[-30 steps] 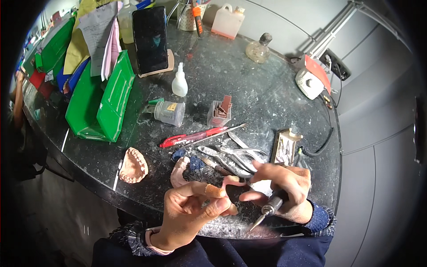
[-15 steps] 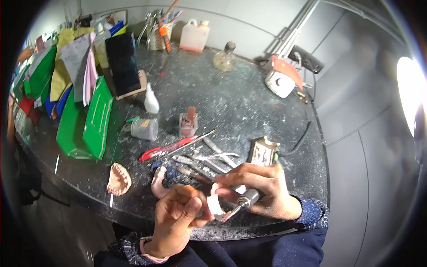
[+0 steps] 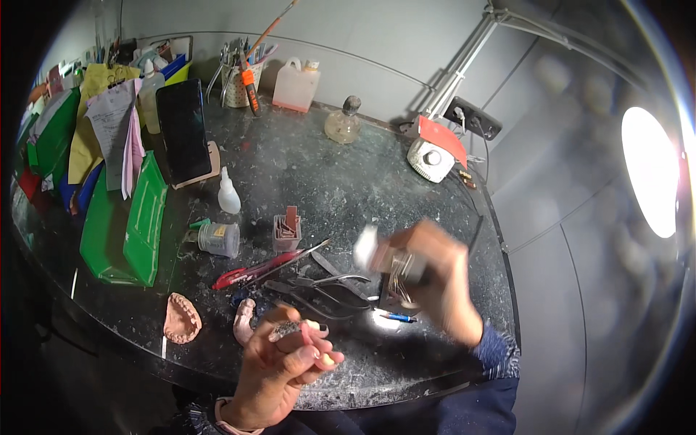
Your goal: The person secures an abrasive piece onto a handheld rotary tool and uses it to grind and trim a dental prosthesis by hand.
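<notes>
My left hand (image 3: 272, 370) is closed on a small pink denture piece (image 3: 306, 333) with pale teeth and a greyish, shiny part, held above the bench's front edge. My right hand (image 3: 431, 268) is smeared by motion farther to the right. At its fingertips is a blurred white thing (image 3: 366, 246) whose kind I cannot make out. Under that hand shows a small box with thin metal pieces (image 3: 402, 279), partly covered; whether the hand grips it is unclear. A blue pen-like tool (image 3: 396, 317) lies just below. The rotary handpiece does not show.
Left of my hands lie a plaster dental model (image 3: 183, 319) and a pinkish curved piece (image 3: 244, 321). Behind are pliers (image 3: 333, 293), a red-handled tool (image 3: 243, 275), a small box of reddish strips (image 3: 287, 230) and a clear jar (image 3: 219, 240). Green bins (image 3: 123, 232) stand at left.
My right hand has left the denture piece and swung up and away from my left hand; the handpiece it held is out of sight. The view has shifted slightly.
</notes>
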`<action>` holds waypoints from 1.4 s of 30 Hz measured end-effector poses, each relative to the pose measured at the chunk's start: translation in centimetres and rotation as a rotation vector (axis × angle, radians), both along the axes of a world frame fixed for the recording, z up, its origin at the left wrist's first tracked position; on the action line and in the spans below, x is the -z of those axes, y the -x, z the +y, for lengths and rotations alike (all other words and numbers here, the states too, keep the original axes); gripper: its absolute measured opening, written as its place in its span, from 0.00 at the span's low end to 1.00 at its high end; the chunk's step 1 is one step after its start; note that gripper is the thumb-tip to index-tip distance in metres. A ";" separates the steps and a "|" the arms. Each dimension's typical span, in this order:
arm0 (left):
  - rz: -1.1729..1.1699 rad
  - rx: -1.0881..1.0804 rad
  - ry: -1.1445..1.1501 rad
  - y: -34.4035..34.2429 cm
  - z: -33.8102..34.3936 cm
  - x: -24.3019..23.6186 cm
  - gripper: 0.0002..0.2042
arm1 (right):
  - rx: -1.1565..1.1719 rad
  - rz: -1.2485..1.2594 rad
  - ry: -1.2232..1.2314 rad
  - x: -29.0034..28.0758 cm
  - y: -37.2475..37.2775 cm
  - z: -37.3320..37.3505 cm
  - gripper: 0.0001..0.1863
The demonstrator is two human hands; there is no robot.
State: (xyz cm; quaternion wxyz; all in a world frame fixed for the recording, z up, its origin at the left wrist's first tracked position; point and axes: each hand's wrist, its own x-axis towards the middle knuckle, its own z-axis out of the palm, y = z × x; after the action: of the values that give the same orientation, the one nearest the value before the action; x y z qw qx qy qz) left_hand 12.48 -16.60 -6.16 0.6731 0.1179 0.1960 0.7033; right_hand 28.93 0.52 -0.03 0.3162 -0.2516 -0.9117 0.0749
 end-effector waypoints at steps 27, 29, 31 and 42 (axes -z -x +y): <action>0.501 -0.218 -0.008 1.9 1.1 -0.3 0.15 | 0.653 -0.101 -0.436 2.1 -1.8 14.3 0.26; 0.508 -0.220 0.016 1.9 0.8 -0.8 0.15 | 0.357 -0.091 -0.376 1.6 -1.0 9.3 0.31; 0.505 -0.206 0.039 2.0 0.8 -0.5 0.15 | 0.023 -0.062 -0.149 2.1 -0.1 4.7 0.30; 0.475 -0.113 0.019 1.8 0.7 -0.4 0.16 | -0.332 -0.258 -0.391 2.4 1.2 -1.0 0.19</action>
State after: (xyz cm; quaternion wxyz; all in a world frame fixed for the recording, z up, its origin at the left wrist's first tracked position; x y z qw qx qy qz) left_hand 10.73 -15.91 -5.79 0.5686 0.2624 0.3617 0.6907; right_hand 27.71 -0.52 -2.40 0.2236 -0.0405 -0.9702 -0.0840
